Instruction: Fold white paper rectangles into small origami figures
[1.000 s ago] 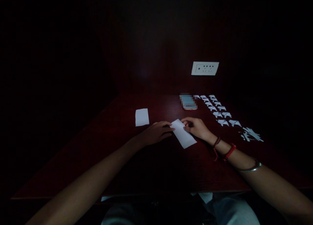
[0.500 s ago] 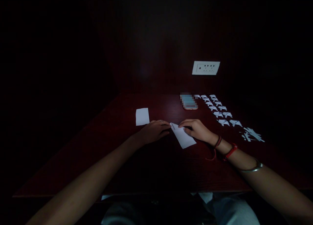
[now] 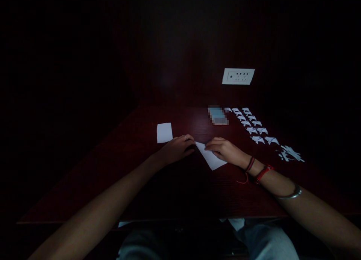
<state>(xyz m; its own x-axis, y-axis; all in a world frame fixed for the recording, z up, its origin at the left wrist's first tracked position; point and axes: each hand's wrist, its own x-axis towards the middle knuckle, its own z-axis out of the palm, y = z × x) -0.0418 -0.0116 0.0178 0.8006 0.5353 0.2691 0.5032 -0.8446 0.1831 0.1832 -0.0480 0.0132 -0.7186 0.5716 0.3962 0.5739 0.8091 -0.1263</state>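
Note:
A white sheet of paper (image 3: pixel 213 163), folded to a slanted, pointed shape, lies on the dark red table in front of me. My right hand (image 3: pixel 224 150) rests on its upper right part, fingers stretched out and pressing down; they hide that edge. At the paper's pointed left corner is my left hand (image 3: pixel 179 149), its fingertips at or just beside the tip. Its thumb stands apart from the fingers, and I see nothing held in it. Just beyond the left hand lies a second, roughly square piece of white paper (image 3: pixel 164 133).
Small folded paper pieces (image 3: pixel 251 130) stand in two rows at the right. Nearer me is a pile of thin paper strips (image 3: pixel 291 154). A phone (image 3: pixel 218 116), blurred out, lies at the back. A socket plate (image 3: pixel 238 76) is on the wall behind the table (image 3: pixel 113 169).
My right hand has come down flatter over the paper, and the flap's crease that showed between the hands is now less visible. The left fingertips have drawn slightly back left. The view has tilted slightly.

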